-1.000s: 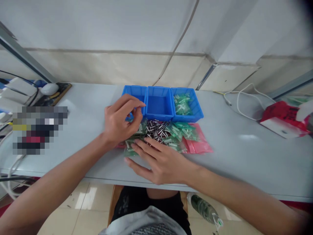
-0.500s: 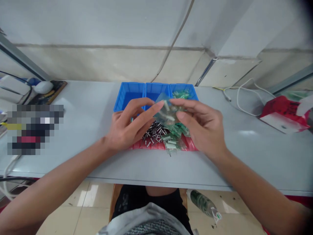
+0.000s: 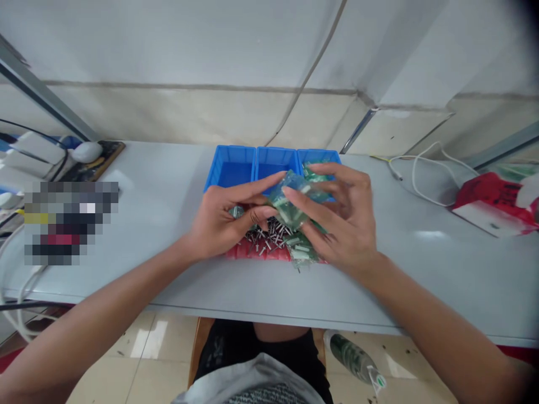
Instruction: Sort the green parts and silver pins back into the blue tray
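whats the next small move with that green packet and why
Probably lower the green-tinted packet into the right blue bin: the left hand and right hand both hold it above the loose metal pins, and that bin already holds similar packets.

We see a white computer mouse (image 3: 86, 151) on a dark mat (image 3: 110, 152) at the table's (image 3: 421, 269) back left corner. Loose white cable (image 3: 421, 171) along the back right edge, red-and-white tissue box (image 3: 494, 207) at the right edge. Plastic water bottle (image 3: 353, 359) on the tiled floor (image 3: 155, 348) below the front edge.
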Demonstrator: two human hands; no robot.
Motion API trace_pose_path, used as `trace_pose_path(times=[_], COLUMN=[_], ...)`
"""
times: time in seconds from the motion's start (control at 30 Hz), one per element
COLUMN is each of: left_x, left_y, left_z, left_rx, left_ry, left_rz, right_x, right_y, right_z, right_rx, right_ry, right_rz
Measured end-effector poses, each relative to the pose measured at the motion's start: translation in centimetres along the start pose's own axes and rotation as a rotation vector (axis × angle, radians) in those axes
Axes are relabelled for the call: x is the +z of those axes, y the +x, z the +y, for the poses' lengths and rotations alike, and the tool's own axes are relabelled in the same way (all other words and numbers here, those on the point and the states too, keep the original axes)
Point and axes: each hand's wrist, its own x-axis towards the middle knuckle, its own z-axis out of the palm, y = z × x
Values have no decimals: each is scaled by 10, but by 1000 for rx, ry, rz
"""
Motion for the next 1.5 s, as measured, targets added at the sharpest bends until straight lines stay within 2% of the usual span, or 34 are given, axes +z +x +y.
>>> trace_pose_path(times=[0.1,0.17,0.23,0.3,0.4,0.5,0.63,0.77,0.87,0.97,1.07,1.17,1.23,1.37,1.43,1.5], left_x=[0,2,2,2,0,-2,0,4,5,4,3,1,1,1,1,2], left_y=[-2,-2,-2,0,2,3,5,4,1,1,2,3,3,2,1,1], left_z=[5,4,0,-5,-11,-12,-6,-3,-5,-7,-8,-9,-10,-10,-10,-11], left_rx=[-10,13,130,312,477,485,430,351,401,414,338,285,280,290,303,318], left_ry=[-30,6,147,346,534,538,443,397,423,476,477,437,440,470,482,496], left_rz=[-119,-93,21,127,165,160,190,149,112,127,195,219,220,206,201,198], right_x=[-1,-3,-5,-6,-7,-7,-8,-7,-8,-13,-22,-31,-34,-35,-36,-39], right_y=[1,3,6,8,8,6,4,6,7,10,14,16,15,12,10,10], right_z=[0,-4,-9,-16,-23,-28,-30,-26,-20,-10,6,29,45,72,79,84], right_rx=[-55,17,247,503,686,705,623,696,749,686,590,597,597,627,611,549], right_ry=[22,89,261,499,799,965,1114,1045,1013,994,956,749,582,455,286,100], right_rz=[69,81,55,-3,-106,-155,-112,-89,-38,-28,62,240,300,346,342,274])
